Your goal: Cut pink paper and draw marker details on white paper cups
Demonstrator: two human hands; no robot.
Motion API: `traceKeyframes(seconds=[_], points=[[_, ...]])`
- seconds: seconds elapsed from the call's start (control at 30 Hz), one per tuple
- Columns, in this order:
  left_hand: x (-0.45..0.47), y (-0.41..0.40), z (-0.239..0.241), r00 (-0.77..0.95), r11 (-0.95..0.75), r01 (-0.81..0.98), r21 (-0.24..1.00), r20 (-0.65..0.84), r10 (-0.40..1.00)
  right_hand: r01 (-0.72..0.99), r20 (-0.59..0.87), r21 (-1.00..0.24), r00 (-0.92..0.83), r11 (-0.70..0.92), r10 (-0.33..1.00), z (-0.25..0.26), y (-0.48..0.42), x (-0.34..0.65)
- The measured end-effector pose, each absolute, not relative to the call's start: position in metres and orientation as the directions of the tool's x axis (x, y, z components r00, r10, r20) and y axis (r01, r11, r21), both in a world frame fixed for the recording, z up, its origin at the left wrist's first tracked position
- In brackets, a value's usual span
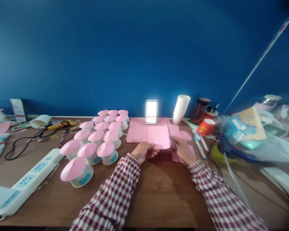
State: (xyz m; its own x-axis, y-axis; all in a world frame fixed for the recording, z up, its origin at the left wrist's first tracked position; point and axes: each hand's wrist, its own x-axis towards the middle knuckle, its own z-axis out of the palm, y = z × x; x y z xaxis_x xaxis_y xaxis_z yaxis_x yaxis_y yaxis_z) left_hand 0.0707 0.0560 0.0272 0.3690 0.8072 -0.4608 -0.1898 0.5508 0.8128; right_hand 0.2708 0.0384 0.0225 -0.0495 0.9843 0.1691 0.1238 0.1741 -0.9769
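Just below centre frame, the left hand [144, 152] pinches a pink sheet [159, 136] between its fingers; the right hand [185, 151] curls beside it, its grip I can't tell.

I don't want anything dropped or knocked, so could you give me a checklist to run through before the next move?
1. Pink sheet gripped by the left hand: ok, its thumb is on top.
2. Right hand holding a tool: cannot tell, too blurred around its fingertips.
3. Pink-topped cups apart from the left sleeve: ok, a gap shows.
4. White cup at the far left standing upright: not ok, it lies on its side.
5. Dark jar lidded: ok, a black lid is on.
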Motion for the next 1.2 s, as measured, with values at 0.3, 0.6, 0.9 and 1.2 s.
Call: traceKeyframes(seconds=[0.3,0.6,0.9,1.2], points=[[0.071,0.070,0.020,-0.189,0.152,-0.252,0.956,-0.202,0.961,0.591,0.388,-0.774,0.159,0.227,0.908,0.021,0.041,0.282],[0.060,0.079,0.014,-0.277,0.088,-0.097,0.991,-0.112,0.954,0.863,0.374,-0.480,0.035,0.161,0.927,0.026,0.032,0.277],[0.061,0.068,0.010,-0.239,-0.124,0.539,0.833,0.292,0.926,0.817,0.379,-0.539,0.017,0.205,0.925,0.021,0.029,0.267],[0.080,0.049,0.013,0.361,-0.387,0.410,0.826,0.242,0.901,0.786,0.437,-0.550,-0.016,0.281,0.899,0.007,0.026,0.250]])
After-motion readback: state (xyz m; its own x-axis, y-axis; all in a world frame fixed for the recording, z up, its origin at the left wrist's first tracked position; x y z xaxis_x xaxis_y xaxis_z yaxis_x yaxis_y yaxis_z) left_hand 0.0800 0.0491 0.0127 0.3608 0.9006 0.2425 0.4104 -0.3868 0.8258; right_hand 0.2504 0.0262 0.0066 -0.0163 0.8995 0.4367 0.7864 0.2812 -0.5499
